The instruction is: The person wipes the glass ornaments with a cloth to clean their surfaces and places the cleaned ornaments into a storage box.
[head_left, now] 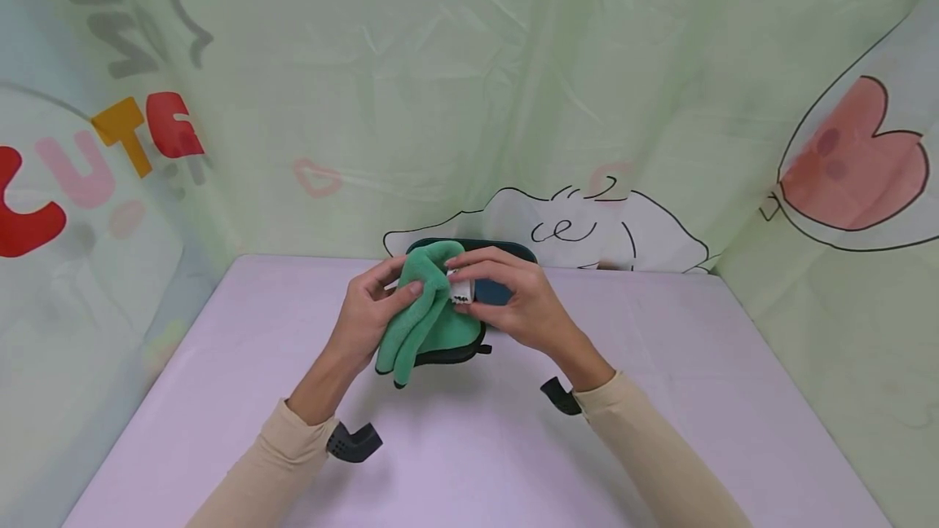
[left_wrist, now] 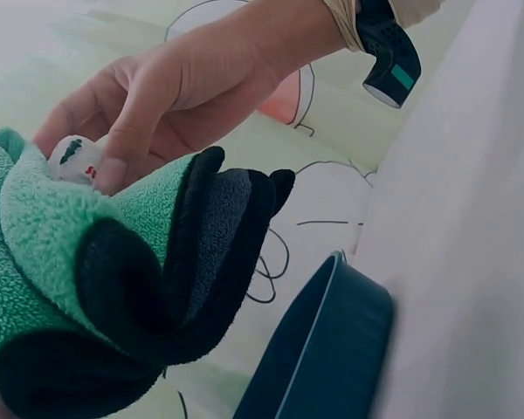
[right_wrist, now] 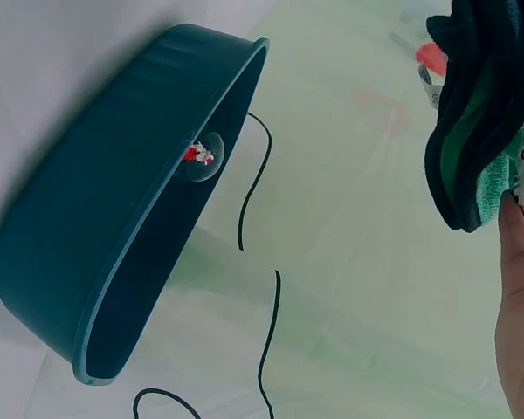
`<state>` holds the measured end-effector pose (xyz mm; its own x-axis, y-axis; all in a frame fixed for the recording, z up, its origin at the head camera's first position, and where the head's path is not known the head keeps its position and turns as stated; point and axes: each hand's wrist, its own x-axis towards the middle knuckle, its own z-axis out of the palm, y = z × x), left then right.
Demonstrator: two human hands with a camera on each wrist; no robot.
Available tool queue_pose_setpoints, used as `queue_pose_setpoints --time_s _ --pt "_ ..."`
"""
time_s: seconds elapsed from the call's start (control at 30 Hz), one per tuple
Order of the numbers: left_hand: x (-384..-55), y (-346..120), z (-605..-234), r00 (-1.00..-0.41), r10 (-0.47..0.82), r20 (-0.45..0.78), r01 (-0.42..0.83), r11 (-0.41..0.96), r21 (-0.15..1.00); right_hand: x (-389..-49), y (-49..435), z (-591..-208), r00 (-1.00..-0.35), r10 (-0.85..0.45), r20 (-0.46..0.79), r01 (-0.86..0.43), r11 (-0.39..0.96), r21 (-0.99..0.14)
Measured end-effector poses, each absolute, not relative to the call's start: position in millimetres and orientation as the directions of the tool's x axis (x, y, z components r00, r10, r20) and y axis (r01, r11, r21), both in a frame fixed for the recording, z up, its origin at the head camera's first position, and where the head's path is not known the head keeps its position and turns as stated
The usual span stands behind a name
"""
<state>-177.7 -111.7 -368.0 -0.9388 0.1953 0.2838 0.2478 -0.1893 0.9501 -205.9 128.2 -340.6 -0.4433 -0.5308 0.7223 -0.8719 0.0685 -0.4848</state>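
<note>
My left hand (head_left: pixel 364 304) grips a green plush cloth with black edging (head_left: pixel 443 328), bunched and folded over, above the table. Between the thumb and fingers of my right hand (head_left: pixel 524 296) is a small white object (head_left: pixel 462 288) with dark and red markings, held against the cloth. Cloth and fingers hide part of it, so its full shape cannot be told. The left wrist view shows its rounded white surface (left_wrist: pixel 74 159) beside the green folds (left_wrist: pixel 61 209).
A dark blue tub (right_wrist: pixel 96 175) stands behind the hands at the table's far edge. Inside its rim shows a clear globe (right_wrist: pixel 203 157) with a small red and white figure. A printed curtain (head_left: pixel 469 88) encloses the pale table (head_left: pixel 469 463).
</note>
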Motion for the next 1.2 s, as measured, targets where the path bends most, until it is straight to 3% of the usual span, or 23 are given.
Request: queue_pose_setpoints --time_s 0.57,1.2 --pt "-175.4 -114.8 -368.3 -0.910 0.199 0.364 0.351 -0.101 0.931 -202.7 129.4 -342.1 -0.651 -0.491 0.579 -0.708 0.116 -0.697" --pt "-173.8 -114.3 -367.2 -0.854 0.212 0.476 0.488 0.004 0.873 -200.6 128.6 -337.6 -0.804 -0.436 0.405 -0.528 0.209 -0.823"
